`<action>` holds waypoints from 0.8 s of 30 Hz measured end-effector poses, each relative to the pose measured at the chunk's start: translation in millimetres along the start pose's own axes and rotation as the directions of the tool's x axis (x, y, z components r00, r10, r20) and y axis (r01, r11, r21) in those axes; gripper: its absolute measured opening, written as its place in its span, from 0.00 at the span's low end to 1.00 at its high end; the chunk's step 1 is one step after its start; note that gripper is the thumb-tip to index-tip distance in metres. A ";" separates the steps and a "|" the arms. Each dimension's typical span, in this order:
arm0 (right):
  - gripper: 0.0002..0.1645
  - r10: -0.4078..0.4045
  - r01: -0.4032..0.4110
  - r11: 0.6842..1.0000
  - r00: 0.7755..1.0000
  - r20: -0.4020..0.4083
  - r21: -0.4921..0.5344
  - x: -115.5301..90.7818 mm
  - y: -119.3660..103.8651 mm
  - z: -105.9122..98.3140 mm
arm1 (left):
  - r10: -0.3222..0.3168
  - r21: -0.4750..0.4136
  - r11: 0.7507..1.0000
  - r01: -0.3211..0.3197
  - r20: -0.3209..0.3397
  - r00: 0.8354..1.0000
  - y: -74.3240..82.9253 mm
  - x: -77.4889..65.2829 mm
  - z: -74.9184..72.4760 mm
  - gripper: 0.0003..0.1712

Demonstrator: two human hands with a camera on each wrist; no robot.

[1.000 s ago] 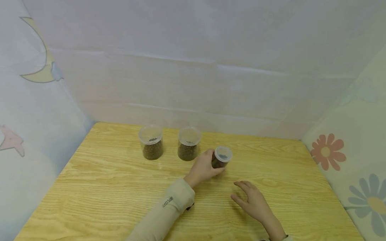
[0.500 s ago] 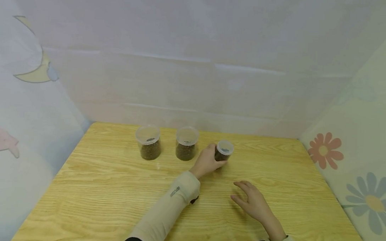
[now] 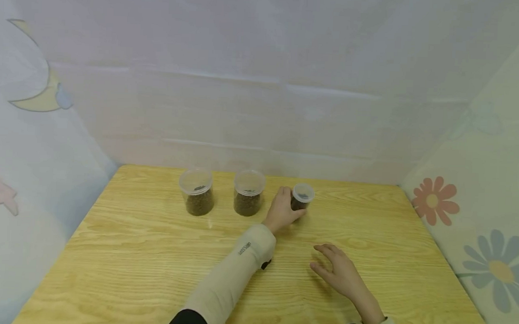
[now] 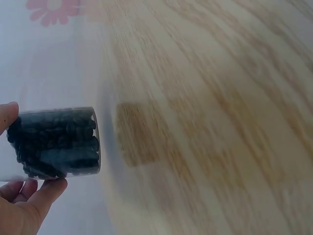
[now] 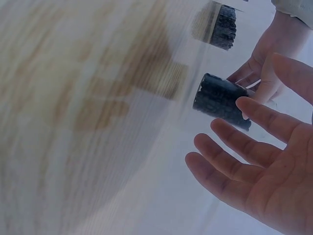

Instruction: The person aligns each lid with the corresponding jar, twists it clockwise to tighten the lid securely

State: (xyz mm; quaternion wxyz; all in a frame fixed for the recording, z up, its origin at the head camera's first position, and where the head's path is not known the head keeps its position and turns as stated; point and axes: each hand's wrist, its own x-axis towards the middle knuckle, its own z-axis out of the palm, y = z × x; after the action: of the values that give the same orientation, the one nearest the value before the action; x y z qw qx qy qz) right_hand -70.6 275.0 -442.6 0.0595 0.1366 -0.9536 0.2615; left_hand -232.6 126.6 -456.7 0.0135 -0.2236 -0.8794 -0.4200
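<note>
My left hand (image 3: 281,211) grips a small clear jar (image 3: 300,203) with a pale lid, thumb on the near side and fingers behind. Dark, bean-like pieces fill the lower part of this jar (image 4: 58,142) in the left wrist view. Its base is close over the wooden table, with a reflection beside it. My right hand (image 3: 340,273) holds nothing; its fingers (image 5: 230,142) are spread and relaxed, nearer the front of the table. To the left stand two larger lidded jars, the middle jar (image 3: 247,202) and the left jar (image 3: 199,202), each partly filled with brown pieces.
The wooden table (image 3: 153,263) meets a pale cloth backdrop (image 3: 261,109) at the back. Printed cloth walls rise at both sides, with a red flower (image 3: 432,200) on the right one.
My left hand has carried the small jar away from me, towards the back of the table, and the jar is now more upright. My right hand has stayed in place.
</note>
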 end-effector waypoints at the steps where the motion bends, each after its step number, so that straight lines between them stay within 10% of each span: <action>1: 0.26 -0.002 0.002 1.000 1.000 0.000 0.001 -0.6 0.2 0.2 | -0.001 -0.005 1.000 0.001 -0.005 1.000 -0.2 0.6 1.1 0.32; 24: 0.25 -0.043 0.043 0.999 0.999 0.005 0.008 -1.4 -2.1 -0.1 | -0.119 -0.053 0.992 0.117 -0.022 0.993 -5.8 6.8 6.9 0.39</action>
State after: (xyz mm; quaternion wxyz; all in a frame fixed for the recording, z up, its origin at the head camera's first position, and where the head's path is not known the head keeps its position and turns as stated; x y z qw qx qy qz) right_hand -68.7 273.6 -441.8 0.0621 0.1580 -0.9496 0.2636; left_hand -239.9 131.2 -463.9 -0.0060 -0.1661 -0.8799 -0.4452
